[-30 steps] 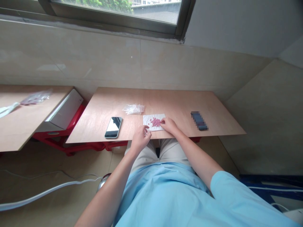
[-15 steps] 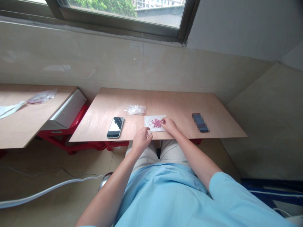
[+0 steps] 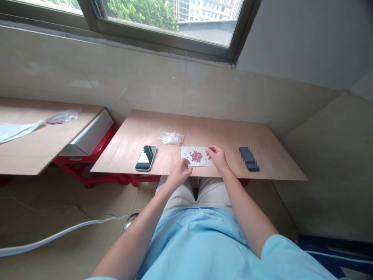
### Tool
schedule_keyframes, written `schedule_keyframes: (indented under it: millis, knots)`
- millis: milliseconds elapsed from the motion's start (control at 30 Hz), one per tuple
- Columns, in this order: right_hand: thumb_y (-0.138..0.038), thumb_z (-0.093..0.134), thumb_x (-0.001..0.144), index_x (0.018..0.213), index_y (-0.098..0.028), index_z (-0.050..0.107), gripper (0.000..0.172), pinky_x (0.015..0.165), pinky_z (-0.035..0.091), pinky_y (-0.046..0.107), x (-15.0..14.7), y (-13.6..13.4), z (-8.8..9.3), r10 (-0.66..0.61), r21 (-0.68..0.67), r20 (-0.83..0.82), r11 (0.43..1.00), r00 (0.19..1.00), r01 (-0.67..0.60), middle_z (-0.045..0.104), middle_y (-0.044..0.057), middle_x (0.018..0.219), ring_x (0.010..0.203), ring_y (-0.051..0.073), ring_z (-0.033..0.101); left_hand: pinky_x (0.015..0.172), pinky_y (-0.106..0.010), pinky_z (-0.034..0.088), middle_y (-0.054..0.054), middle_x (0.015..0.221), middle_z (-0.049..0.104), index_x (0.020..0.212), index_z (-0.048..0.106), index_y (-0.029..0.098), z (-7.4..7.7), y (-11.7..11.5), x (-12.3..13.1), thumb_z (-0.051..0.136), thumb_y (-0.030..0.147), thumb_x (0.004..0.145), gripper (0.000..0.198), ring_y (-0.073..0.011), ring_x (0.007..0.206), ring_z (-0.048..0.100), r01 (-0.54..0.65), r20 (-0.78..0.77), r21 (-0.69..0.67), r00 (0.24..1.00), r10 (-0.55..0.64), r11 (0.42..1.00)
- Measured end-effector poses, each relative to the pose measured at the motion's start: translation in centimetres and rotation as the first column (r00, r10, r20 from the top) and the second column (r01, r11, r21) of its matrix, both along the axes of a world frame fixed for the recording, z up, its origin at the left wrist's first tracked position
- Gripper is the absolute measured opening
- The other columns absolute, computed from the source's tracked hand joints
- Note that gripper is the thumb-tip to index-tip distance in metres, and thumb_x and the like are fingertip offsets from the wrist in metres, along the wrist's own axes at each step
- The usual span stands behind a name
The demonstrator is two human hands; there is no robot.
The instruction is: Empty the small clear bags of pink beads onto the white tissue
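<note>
Where a plywood tabletop (image 3: 221,136) butts against a beige tiled wall (image 3: 116,77) below a dark-framed window (image 3: 171,23), a square of white tissue paper (image 3: 186,153) lies near the front edge, with a cluster of round pink pills (image 3: 196,156) at its centre. The left hand (image 3: 180,174) sits just beside the paper's near corner, over the front edge, its fingers (image 3: 186,165) bunched together; whether they pinch anything is too small to tell. The right hand (image 3: 218,159) rests at the paper's right edge, its fingers (image 3: 209,152) loosely curved around nothing visible. A smartphone (image 3: 146,158) lies well left of the paper, a crumpled clear plastic bag (image 3: 171,138) just behind it, and a pixelated dark oblong (image 3: 248,158) well right. A red metal frame (image 3: 110,179) shows beneath the front edge. Past a narrow gap on the left stands a second wooden tabletop (image 3: 43,144), a white box (image 3: 93,134) against its edge; a white cable (image 3: 58,233) crosses the tiled floor (image 3: 58,190).
</note>
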State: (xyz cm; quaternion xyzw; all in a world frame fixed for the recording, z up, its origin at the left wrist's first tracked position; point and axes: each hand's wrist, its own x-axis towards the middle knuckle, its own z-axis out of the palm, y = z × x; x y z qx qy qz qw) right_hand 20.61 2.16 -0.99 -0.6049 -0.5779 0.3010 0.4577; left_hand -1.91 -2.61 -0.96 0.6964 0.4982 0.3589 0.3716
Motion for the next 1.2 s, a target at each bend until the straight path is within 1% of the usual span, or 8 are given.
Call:
schedule_keyframes:
  millis: [100,200,267,433,633,833,1000,1200]
  knots:
    - [-0.051,0.06,0.089,0.099,-0.016,0.068,0.037,0.064,0.054,0.027,-1.5,-1.8,2.4,0.11,0.03,-0.151,0.994,0.982,-0.107,0.073,0.008,0.091,0.077,0.019,0.068,0.073,-0.03,0.045,-0.001,0.083,0.062,0.103,0.065,0.021,0.0,-0.1,0.3,0.067,0.032,0.083,0.023,-0.0184,0.077,0.06,0.019,0.078,-0.041,0.997,-0.016,0.999]
    - [-0.045,0.067,0.086,0.094,-0.018,0.072,0.029,0.075,0.054,0.028,-2.8,-2.9,4.0,0.326,0.058,-0.073,0.945,0.943,-0.322,0.074,0.007,0.094,0.085,0.02,0.069,0.078,-0.031,0.046,-0.002,0.088,0.066,0.108,0.068,0.021,0.0,-0.1,0.4,0.068,0.033,0.083,0.027,-0.019,0.082,0.061,0.044,0.193,-0.07,0.981,-0.03,0.997]
    - [-0.043,0.065,0.088,0.093,-0.018,0.073,0.027,0.077,0.054,0.028,-2.6,-2.7,3.9,0.316,0.049,-0.026,0.948,0.948,-0.315,0.075,0.006,0.094,0.085,0.02,0.07,0.084,-0.033,0.047,-0.005,0.094,0.068,0.11,0.07,0.021,0.2,-0.1,0.3,0.069,0.033,0.084,0.029,-0.0204,0.089,0.063,0.044,0.271,-0.094,0.962,-0.017,0.995]
    - [-0.035,0.056,0.091,0.093,-0.018,0.072,0.023,0.077,0.052,0.029,0.6,-0.2,0.3,0.066,-0.04,0.247,0.998,0.967,-0.057,0.075,0.007,0.09,0.083,0.02,0.069,0.087,-0.033,0.048,-0.008,0.106,0.07,0.118,0.071,0.021,1.4,-0.1,-0.1,0.07,0.036,0.083,0.038,-0.0224,0.101,0.064,0.068,0.519,-0.245,0.852,0.071,0.967]
    - [-0.019,0.07,0.076,0.097,-0.017,0.075,0.022,0.085,0.049,0.03,2.3,1.4,-3.7,0.089,-0.084,0.369,0.995,0.925,-0.062,0.073,0.009,0.097,0.089,0.021,0.065,0.069,-0.029,0.052,-0.005,0.09,0.065,0.124,0.067,0.02,2.2,0.4,-0.1,0.072,0.035,0.079,0.047,-0.0178,0.082,0.063,0.25,0.782,-0.437,0.58,0.227,0.864]
    - [-0.016,0.066,0.077,0.08,-0.017,0.072,0.007,0.088,0.048,0.032,2.1,1.1,-4.3,0.11,-0.081,0.336,0.993,0.935,-0.087,0.072,0.008,0.09,0.089,0.021,0.064,0.068,-0.03,0.054,-0.001,0.083,0.061,0.117,0.066,0.021,2.6,0.4,-0.3,0.075,0.036,0.078,0.043,-0.0164,0.077,0.063,0.279,0.786,-0.482,0.558,0.268,0.83]
    - [-0.036,0.058,0.089,0.089,-0.017,0.071,0.023,0.075,0.053,0.03,1.5,1.0,-1.9,0.097,-0.076,0.206,0.994,0.974,-0.083,0.072,0.007,0.085,0.08,0.02,0.066,0.071,-0.029,0.052,-0.001,0.086,0.063,0.106,0.065,0.023,2.5,0.1,-0.2,0.077,0.033,0.076,0.034,-0.0175,0.085,0.064,0.271,0.735,-0.497,0.636,0.234,0.825]
    - [-0.046,0.055,0.095,0.102,-0.018,0.068,0.031,0.07,0.053,0.027,-2.7,-1.4,5.5,0.248,0.11,-0.015,0.963,0.969,-0.245,0.072,0.006,0.093,0.082,0.018,0.067,0.08,-0.029,0.048,-0.005,0.101,0.068,0.107,0.065,0.022,2.4,-0.6,0.4,0.079,0.035,0.076,0.037,-0.0185,0.096,0.064,0.257,0.676,-0.412,0.729,0.104,0.874]
